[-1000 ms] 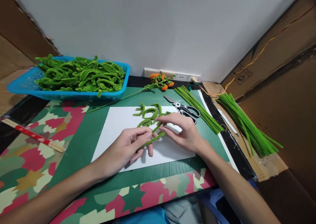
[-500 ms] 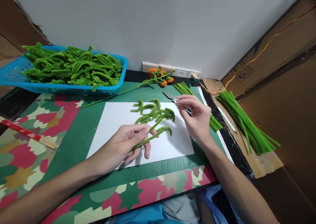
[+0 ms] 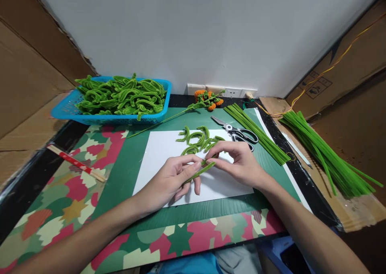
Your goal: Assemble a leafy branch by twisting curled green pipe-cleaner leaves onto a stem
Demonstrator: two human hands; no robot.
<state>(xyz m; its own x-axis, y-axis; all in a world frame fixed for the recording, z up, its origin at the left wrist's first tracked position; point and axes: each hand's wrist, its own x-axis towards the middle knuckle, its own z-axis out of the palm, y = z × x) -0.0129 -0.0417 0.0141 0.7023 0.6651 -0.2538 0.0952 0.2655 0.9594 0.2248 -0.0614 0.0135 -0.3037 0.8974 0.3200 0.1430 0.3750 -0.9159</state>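
Between the thumb and fingers of my left hand [image 3: 176,176] is a green pipe cleaner [image 3: 201,171], its free end pointing right. My right hand [image 3: 237,160] meets it there, thumb and forefinger pinched at the pipe cleaner's upper part; the exact contact is partly hidden by the fingers. Beneath both hands lies a white sheet of paper [image 3: 150,173]. Several short curled pipe cleaner pieces [image 3: 195,139] rest on its far part, some covered by my right hand. Scissors [image 3: 238,133] with black and white handles lie just beyond that hand, blades partly apart.
A blue plastic basket [image 3: 64,109] heaped with bent green pieces stands at the back left. An orange flower stem [image 3: 199,105] lies near the wall sockets [image 3: 233,93]. Straight pipe cleaner bundles [image 3: 256,133] are at the right, chopsticks [image 3: 76,162] in a red wrapper at the left.
My right hand has come down and left from near the scissors to the pipe cleaner in my left hand. The scissors are now uncovered. The view has shifted, moving the scene rightward.
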